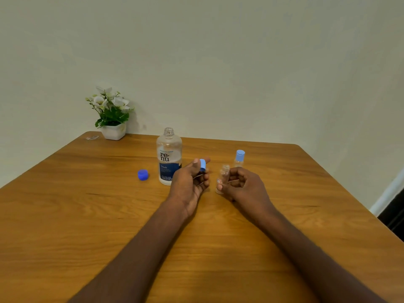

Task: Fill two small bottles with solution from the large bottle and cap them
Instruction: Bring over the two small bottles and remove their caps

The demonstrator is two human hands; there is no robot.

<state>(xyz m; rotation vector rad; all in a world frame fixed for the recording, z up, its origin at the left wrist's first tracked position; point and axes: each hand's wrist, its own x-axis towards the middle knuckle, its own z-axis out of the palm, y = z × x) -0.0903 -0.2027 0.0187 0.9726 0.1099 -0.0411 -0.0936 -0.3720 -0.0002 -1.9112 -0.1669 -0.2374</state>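
The large clear solution bottle [168, 156] stands uncapped mid-table, its dark blue cap [143, 174] lying on the wood to its left. My left hand [190, 184] pinches a small light-blue cap [202, 165] between thumb and fingers, just right of the large bottle. My right hand [242, 185] grips an open small clear bottle [223, 177], held slightly tilted just above the table. A second small bottle [239, 159] with a light-blue cap on it stands upright behind my right hand.
The wooden table [87, 215] meets a pale wall at the back. A white pot of artificial flowers [112, 115] stands at the back left corner, with a small clear object [92, 138] beside it. The table's right edge drops toward a dark floor.
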